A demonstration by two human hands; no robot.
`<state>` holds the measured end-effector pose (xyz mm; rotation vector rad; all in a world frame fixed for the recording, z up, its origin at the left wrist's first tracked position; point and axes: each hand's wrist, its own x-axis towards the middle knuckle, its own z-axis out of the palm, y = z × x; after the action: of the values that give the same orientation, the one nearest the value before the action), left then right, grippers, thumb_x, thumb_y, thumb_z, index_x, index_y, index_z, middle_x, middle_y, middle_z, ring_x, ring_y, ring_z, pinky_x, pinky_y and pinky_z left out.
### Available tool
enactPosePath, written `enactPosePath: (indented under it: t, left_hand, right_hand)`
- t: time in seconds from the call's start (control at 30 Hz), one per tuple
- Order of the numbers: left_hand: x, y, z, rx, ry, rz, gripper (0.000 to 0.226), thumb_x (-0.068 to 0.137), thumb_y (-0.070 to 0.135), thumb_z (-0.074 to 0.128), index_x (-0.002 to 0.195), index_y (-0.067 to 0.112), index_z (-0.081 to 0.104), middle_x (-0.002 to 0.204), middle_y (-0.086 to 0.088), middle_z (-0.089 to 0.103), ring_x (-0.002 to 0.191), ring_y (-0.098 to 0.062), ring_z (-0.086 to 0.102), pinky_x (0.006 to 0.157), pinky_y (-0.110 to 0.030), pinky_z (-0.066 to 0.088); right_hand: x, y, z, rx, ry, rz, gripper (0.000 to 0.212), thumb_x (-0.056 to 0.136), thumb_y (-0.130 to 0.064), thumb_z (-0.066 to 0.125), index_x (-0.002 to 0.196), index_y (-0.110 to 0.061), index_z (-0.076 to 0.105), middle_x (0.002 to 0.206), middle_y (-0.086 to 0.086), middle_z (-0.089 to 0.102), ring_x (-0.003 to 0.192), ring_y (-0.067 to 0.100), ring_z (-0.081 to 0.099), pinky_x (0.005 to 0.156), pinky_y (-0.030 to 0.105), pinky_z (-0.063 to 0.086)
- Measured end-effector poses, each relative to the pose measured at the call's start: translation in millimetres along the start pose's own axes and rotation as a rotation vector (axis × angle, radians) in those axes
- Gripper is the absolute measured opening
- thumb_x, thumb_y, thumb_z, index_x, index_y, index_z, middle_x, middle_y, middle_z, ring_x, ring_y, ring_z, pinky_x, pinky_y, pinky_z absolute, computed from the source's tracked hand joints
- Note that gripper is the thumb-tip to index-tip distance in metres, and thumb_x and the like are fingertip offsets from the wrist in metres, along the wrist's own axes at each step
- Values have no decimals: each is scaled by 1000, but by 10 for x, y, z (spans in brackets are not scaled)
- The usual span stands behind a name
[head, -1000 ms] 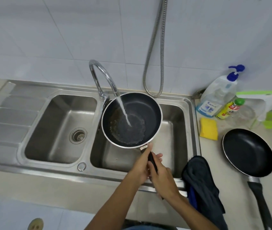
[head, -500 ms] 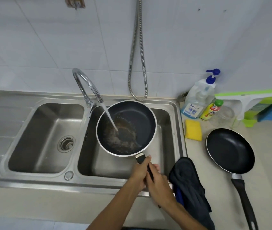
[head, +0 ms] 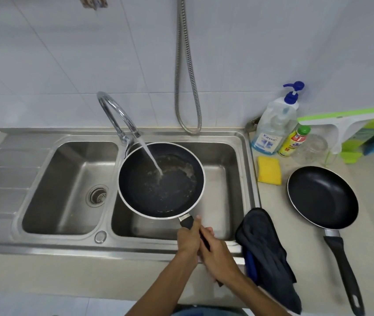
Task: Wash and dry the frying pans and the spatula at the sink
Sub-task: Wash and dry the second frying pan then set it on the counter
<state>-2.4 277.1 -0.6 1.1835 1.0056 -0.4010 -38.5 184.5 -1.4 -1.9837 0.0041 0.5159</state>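
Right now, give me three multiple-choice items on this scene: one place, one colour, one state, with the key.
1. The yellow sponge lies: A on the counter; B in the left basin; C in a pan.
2. The pump on the soap bottle is: A green; B blue; C red.
3. The tap is: A off; B running into the held pan; C running into the left basin.
Key: 1A, beside the sink; 2B, plainly blue; 3B, the stream lands in the pan the left hand and right hand grip.

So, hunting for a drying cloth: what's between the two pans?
Head view: a dark cloth draped over the sink rim, and a yellow sponge on the counter further back.
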Motion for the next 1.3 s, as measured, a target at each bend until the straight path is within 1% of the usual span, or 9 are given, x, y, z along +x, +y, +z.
enactPosePath:
  t: [0.1, 0.27, 0.37, 0.63, 0.77, 0.93, 1.1, 1.17, 1.3]
  left_hand:
    - [-45, 27, 10, 37, 17, 33, 42, 102, 31, 62, 94, -9, 70, 69, -9, 78, 60, -18, 76, 53, -24, 57]
    - [-10, 18, 14, 99, 4, 91, 38, 104, 31, 57, 86, 0, 69, 76, -10, 79, 77, -27, 78, 86, -45, 62]
    - [8, -8, 7, 129, 17, 105, 37, 105, 31, 55, 87, 2, 69, 74, -8, 79, 78, -27, 78, 89, -47, 61]
    - [71, -170, 5, 158, -71, 92, 43, 106, 36, 52, 100, -2, 73, 88, -13, 80, 88, -28, 77, 86, -43, 62]
    - [109, -186, 110, 94, -178, 11, 48, 105, 44, 52, 104, 0, 70, 96, -18, 78, 93, -31, 76, 90, -47, 61]
    - [92, -89, 281, -104, -338, -114, 46, 102, 45, 57, 107, 1, 71, 98, -14, 79, 98, -27, 75, 80, -35, 58]
    - [85, 65, 411, -46, -431, -179, 53, 92, 60, 63, 101, 9, 73, 105, -14, 79, 95, -25, 74, 76, -33, 58]
    - [88, 95, 413, -39, -469, -209, 55, 89, 64, 65, 92, 10, 72, 92, -12, 77, 91, -24, 72, 76, -34, 58]
    - [72, 123, 421, -127, -541, -287, 59, 90, 63, 65, 57, 14, 70, 73, -7, 71, 108, -27, 72, 100, -41, 54]
  right_hand:
    - [-3, -60, -29, 51, -1, -7, 40, 108, -30, 43, 142, -51, 45, 94, -8, 70, 73, -1, 68, 63, 11, 47]
    - [3, -142, -103, 138, -33, 29, 38, 108, -34, 39, 117, -71, 44, 55, -2, 60, 39, 12, 50, 37, 25, 39]
    - [-6, -131, -111, 147, -53, 51, 38, 108, -35, 39, 115, -72, 44, 52, -1, 58, 35, 15, 46, 33, 26, 36]
    - [-77, -232, -342, -99, -100, 27, 38, 107, -29, 45, 139, -48, 47, 68, -13, 59, 47, 0, 58, 44, 14, 40]
    - [-46, -230, -455, -255, -100, 42, 43, 102, -37, 48, 141, -54, 38, 81, 0, 71, 56, 15, 64, 52, 32, 55]
    - [-19, -260, -588, -506, -47, 28, 69, 98, -30, 52, 154, -46, 16, 96, 10, 72, 79, 27, 68, 74, 43, 57]
    - [19, -267, -660, -736, 1, -20, 71, 101, -26, 51, 158, -31, 10, 97, 8, 71, 75, 23, 66, 71, 42, 58]
    - [11, -260, -667, -816, 24, -36, 67, 102, -24, 49, 158, -26, 12, 97, 6, 70, 75, 22, 67, 70, 40, 59]
    - [-59, -239, -641, -1004, 84, -92, 69, 99, -14, 53, 158, -20, 17, 96, 8, 68, 70, 22, 67, 64, 34, 55]
